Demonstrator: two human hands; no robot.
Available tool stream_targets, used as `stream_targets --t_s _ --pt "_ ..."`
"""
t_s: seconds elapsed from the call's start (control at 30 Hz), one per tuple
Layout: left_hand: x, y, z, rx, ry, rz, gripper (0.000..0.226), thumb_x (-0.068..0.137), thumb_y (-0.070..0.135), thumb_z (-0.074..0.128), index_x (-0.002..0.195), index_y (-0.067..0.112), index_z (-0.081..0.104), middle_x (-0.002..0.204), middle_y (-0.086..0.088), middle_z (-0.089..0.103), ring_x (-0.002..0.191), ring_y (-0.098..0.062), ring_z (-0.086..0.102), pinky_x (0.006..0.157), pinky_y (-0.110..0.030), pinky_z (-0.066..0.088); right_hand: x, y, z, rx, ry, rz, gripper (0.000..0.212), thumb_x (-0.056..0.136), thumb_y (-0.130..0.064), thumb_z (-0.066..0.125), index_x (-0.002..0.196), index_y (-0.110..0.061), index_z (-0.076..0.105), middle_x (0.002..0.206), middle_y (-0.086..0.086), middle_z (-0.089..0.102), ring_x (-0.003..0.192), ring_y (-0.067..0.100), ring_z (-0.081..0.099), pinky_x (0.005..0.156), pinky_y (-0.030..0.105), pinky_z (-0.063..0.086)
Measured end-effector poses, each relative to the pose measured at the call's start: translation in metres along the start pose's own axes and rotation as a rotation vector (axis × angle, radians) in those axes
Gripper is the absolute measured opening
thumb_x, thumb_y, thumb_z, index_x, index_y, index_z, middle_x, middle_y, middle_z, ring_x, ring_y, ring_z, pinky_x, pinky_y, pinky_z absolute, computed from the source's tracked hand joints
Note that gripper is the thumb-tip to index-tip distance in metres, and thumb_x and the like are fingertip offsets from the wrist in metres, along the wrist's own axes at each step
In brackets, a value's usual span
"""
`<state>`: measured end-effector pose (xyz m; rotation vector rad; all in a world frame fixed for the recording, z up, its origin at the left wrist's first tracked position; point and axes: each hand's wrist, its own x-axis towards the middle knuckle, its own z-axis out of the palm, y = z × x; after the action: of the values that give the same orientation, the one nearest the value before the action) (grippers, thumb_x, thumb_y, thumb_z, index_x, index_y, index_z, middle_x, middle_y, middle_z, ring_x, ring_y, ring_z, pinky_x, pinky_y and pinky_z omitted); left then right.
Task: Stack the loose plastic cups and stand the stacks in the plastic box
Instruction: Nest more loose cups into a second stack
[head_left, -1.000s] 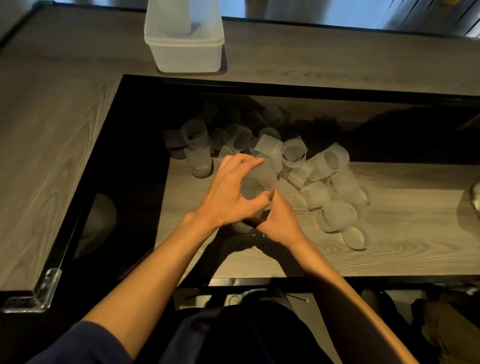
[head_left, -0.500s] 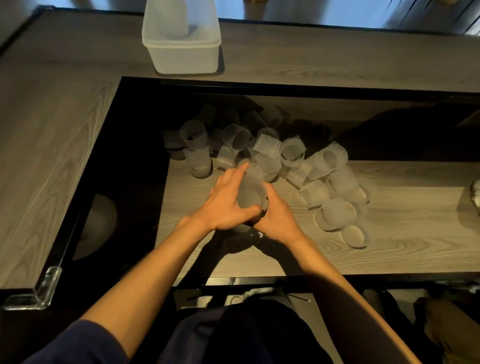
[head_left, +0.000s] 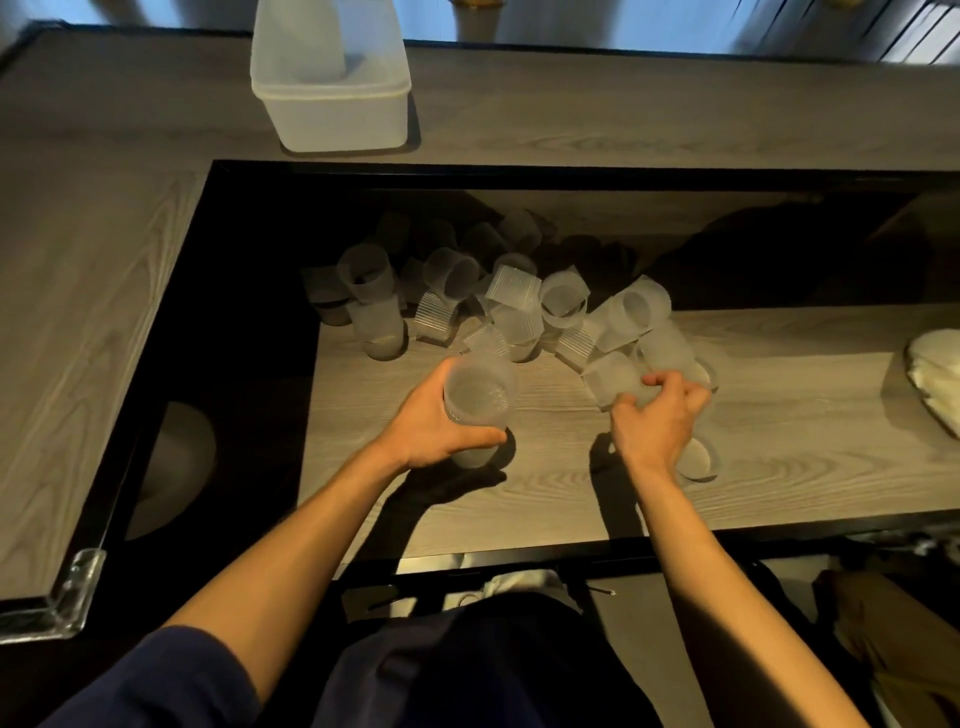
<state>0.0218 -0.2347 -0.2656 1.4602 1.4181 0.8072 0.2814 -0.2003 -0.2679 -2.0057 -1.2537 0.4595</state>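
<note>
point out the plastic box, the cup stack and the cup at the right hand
plastic box (head_left: 332, 122): head view, on its front wall.
cup stack (head_left: 475, 397): head view, inside the top cup's mouth, gripped by the left hand (head_left: 431, 431).
loose cup (head_left: 608, 376): head view, on its side wall, pinched by the right hand (head_left: 657, 423).

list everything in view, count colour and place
plastic box: one, translucent white, upper counter
cups in box: one stack, frosted, inside plastic box
loose cups: over a dozen, frosted, heaped on lower wooden shelf
held stack: one, frosted, upright in left hand
white object: one, shelf's right edge, cut off
corner guard: one, clear, counter's near-left corner
left hand: grips held stack
right hand: pinches one loose cup, heap's right side
</note>
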Motion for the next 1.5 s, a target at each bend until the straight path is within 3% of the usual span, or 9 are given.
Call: stream_targets --t_s 0.13,0.33,0.43,0.53,0.7,1.07,1.27,1.37,1.5 --pt "0.0 -0.003 0.003 -0.029 -0.004 -0.012 0.1 0.054 0.049 0.089 0.141 0.028 0.045 0.134 0.01 0.057 0.125 -0.007 0.054 0.107 -0.039 0.048 0.008 0.02 -0.001 -0.116 -0.1 0.081 0.029 0.087 -0.006 0.068 0.114 -0.007 0.059 0.135 0.013 0.046 0.092 0.02 0.05 0.084 0.031 0.041" --pt "0.001 -0.006 0.002 -0.049 -0.039 -0.044 0.102 0.056 0.049 0.088 0.144 0.029 0.041 0.134 0.011 0.055 0.126 -0.007 0.053 0.108 -0.04 0.048 0.011 0.016 -0.002 -0.037 -0.112 0.103 0.026 0.088 -0.001 0.065 0.114 -0.008 0.063 0.102 0.004 0.063 0.099 0.027 0.063 0.084 0.032 0.044" --pt "0.002 -0.006 0.002 -0.051 -0.041 -0.051 0.101 0.056 0.05 0.088 0.143 0.031 0.042 0.133 0.011 0.056 0.126 -0.009 0.054 0.108 -0.043 0.048 0.001 -0.008 -0.006 0.076 -0.03 -0.028 0.016 0.091 -0.011 0.067 0.106 -0.012 0.063 0.091 -0.003 0.064 0.084 0.019 0.063 0.081 0.036 0.052" --pt "0.002 -0.007 0.002 -0.054 -0.033 -0.051 0.1 0.055 0.051 0.088 0.143 0.033 0.042 0.133 0.012 0.056 0.126 -0.009 0.053 0.108 -0.044 0.048 -0.011 -0.041 -0.014 0.312 -0.099 -0.176 0.008 0.094 -0.014 0.068 0.096 -0.015 0.061 0.081 -0.005 0.061 0.069 0.003 0.057 0.071 0.024 0.052" --pt "0.002 -0.009 0.004 -0.057 -0.038 -0.044 0.103 0.056 0.049 0.088 0.145 0.032 0.038 0.134 0.008 0.054 0.126 -0.011 0.053 0.107 -0.049 0.049 -0.032 -0.085 -0.023 0.546 -0.438 -0.42 0.009 0.093 -0.008 0.072 0.089 -0.007 0.063 0.082 0.014 0.065 0.072 0.027 0.062 0.067 0.029 0.053" --pt "0.006 -0.014 0.005 -0.064 -0.049 -0.001 0.09 0.069 0.019 0.091 0.143 0.025 0.042 0.128 0.002 0.061 0.121 -0.015 0.061 0.103 -0.049 0.053 -0.051 -0.093 -0.023 0.336 -0.567 -0.789 0.012 0.089 -0.018 0.073 0.084 -0.015 0.063 0.069 -0.004 0.057 0.062 0.016 0.054 0.058 0.034 0.048" --pt "0.007 -0.015 0.008 -0.095 -0.064 -0.017 0.091 0.068 0.028 0.091 0.145 0.023 0.044 0.13 0.001 0.063 0.123 -0.017 0.061 0.105 -0.05 0.051 -0.046 -0.093 -0.013 0.258 -0.553 -0.814 0.011 0.088 -0.02 0.073 0.084 -0.017 0.063 0.072 -0.006 0.058 0.067 0.014 0.056 0.063 0.033 0.049" --pt "0.005 -0.014 0.007 -0.111 -0.043 -0.005 0.098 0.063 0.034 0.09 0.147 0.021 0.041 0.134 0.003 0.061 0.126 -0.011 0.058 0.107 -0.036 0.049 -0.043 -0.088 -0.011 0.148 -0.672 -0.813 0.011 0.088 -0.023 0.073 0.083 -0.022 0.063 0.08 -0.004 0.066 0.074 0.014 0.063 0.069 0.039 0.053" --pt "0.002 -0.011 0.008 -0.103 -0.039 -0.009 0.101 0.059 0.044 0.089 0.145 0.03 0.037 0.137 0.01 0.054 0.129 -0.005 0.052 0.105 -0.025 0.045 -0.039 -0.079 -0.016 0.354 -0.787 -0.464 0.008 0.089 -0.014 0.076 0.085 -0.014 0.069 0.098 -0.003 0.075 0.068 0.022 0.068 0.068 0.039 0.061"
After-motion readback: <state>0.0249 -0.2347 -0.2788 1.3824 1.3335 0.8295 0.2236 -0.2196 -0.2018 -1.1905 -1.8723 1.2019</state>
